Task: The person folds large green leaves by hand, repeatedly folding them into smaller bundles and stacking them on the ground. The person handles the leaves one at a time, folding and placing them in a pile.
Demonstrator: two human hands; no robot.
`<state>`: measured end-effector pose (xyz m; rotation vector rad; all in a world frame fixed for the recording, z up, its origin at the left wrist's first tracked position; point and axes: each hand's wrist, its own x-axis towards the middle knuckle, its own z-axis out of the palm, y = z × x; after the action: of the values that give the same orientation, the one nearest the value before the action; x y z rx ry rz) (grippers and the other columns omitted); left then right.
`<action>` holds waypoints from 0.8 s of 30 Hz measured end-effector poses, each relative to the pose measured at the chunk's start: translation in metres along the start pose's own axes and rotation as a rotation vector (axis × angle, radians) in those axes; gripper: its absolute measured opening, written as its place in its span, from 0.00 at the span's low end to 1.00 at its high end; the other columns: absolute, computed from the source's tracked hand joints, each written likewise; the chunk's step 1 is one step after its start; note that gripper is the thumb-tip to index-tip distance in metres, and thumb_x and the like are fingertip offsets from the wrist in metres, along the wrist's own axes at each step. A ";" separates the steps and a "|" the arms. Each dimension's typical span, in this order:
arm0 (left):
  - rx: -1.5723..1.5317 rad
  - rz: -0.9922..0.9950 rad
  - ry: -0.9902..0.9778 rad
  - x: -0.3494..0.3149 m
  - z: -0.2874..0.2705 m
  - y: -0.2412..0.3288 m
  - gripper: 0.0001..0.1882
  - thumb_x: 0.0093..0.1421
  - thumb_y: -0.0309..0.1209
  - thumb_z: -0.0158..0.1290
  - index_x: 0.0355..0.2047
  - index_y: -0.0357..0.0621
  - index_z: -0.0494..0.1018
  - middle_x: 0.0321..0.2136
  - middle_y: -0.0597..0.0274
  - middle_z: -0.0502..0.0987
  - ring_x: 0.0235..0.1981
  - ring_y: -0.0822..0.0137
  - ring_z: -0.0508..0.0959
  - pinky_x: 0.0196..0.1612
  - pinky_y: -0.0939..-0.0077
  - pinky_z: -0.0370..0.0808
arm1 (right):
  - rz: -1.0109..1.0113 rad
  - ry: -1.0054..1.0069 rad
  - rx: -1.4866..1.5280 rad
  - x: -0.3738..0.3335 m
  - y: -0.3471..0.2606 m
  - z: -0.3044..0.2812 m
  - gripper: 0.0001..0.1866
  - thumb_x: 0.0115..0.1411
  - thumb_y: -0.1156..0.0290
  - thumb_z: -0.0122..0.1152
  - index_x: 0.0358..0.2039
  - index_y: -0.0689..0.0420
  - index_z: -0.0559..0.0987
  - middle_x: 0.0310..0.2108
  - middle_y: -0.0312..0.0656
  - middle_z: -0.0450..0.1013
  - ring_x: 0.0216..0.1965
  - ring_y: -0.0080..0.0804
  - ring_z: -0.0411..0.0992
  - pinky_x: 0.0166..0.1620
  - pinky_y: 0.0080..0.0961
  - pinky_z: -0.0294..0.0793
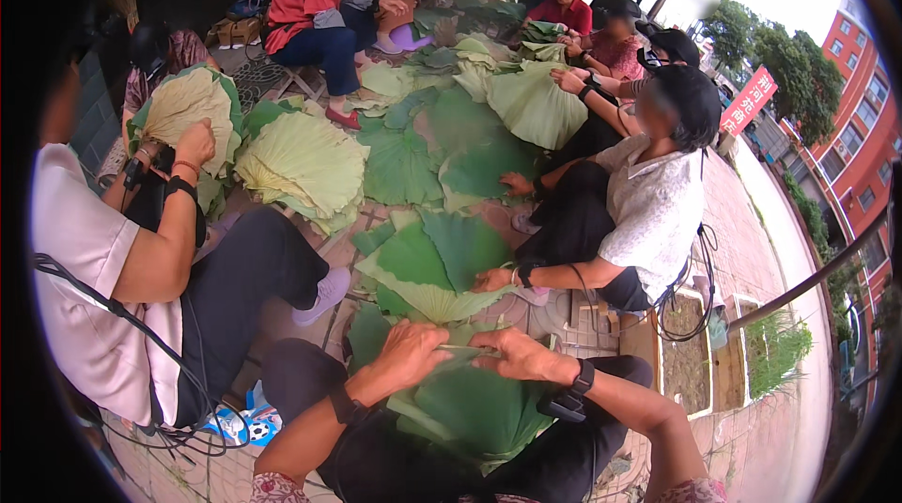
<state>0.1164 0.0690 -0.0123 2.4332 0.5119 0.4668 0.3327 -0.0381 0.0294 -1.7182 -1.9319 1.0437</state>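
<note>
Over my lap lies a stack of large green lotus leaves, hanging down between my knees. My left hand pinches the upper edge of the top leaf between thumb and fingers. Close beside it, my right hand grips the same edge, its fingers closed. Just beyond my hands, more lotus leaves lie in a pile, some dark green and some with a pale underside showing. A co-worker's hand at the right touches that pile.
At the left, a person in a pale shirt holds pale lotus leaves. A person in a white top sits at the right. Heaped leaves cover the paving between seated people. Planter boxes and loose cables lie at the right.
</note>
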 end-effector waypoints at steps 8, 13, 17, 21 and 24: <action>0.031 -0.110 0.173 0.008 0.006 0.002 0.09 0.58 0.29 0.59 0.36 0.41 0.73 0.41 0.50 0.76 0.47 0.50 0.75 0.48 0.55 0.68 | 0.061 0.125 -0.143 0.042 0.041 0.003 0.08 0.61 0.69 0.63 0.38 0.60 0.81 0.31 0.56 0.77 0.36 0.58 0.77 0.40 0.45 0.75; 0.074 0.018 0.477 0.016 0.004 -0.001 0.10 0.57 0.25 0.57 0.39 0.38 0.72 0.40 0.51 0.71 0.44 0.50 0.72 0.51 0.55 0.67 | -0.041 0.381 -0.260 0.107 0.062 -0.041 0.11 0.60 0.67 0.66 0.38 0.62 0.82 0.30 0.56 0.77 0.34 0.52 0.77 0.41 0.39 0.75; 0.042 0.001 0.239 0.013 0.022 -0.002 0.09 0.57 0.24 0.56 0.38 0.37 0.72 0.39 0.51 0.70 0.45 0.50 0.72 0.53 0.56 0.66 | 0.125 0.602 -0.191 0.142 0.033 -0.090 0.11 0.62 0.69 0.65 0.38 0.64 0.81 0.23 0.51 0.72 0.25 0.36 0.70 0.33 0.30 0.72; 0.058 -0.023 0.201 0.012 0.030 -0.009 0.09 0.56 0.25 0.53 0.37 0.37 0.72 0.37 0.50 0.68 0.45 0.51 0.70 0.56 0.55 0.64 | -0.100 0.843 -0.344 0.179 0.042 -0.107 0.10 0.65 0.70 0.62 0.42 0.63 0.81 0.23 0.43 0.72 0.25 0.24 0.65 0.32 0.24 0.70; 0.087 -0.053 0.150 0.010 0.030 -0.009 0.10 0.54 0.24 0.53 0.38 0.36 0.72 0.37 0.50 0.68 0.45 0.50 0.70 0.58 0.54 0.63 | -0.254 0.794 -0.514 0.200 0.067 -0.091 0.10 0.64 0.72 0.62 0.43 0.64 0.81 0.34 0.49 0.76 0.34 0.40 0.73 0.41 0.32 0.74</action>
<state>0.1366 0.0655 -0.0385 2.4718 0.6717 0.6195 0.4020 0.1788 0.0007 -1.6798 -1.8486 -0.2534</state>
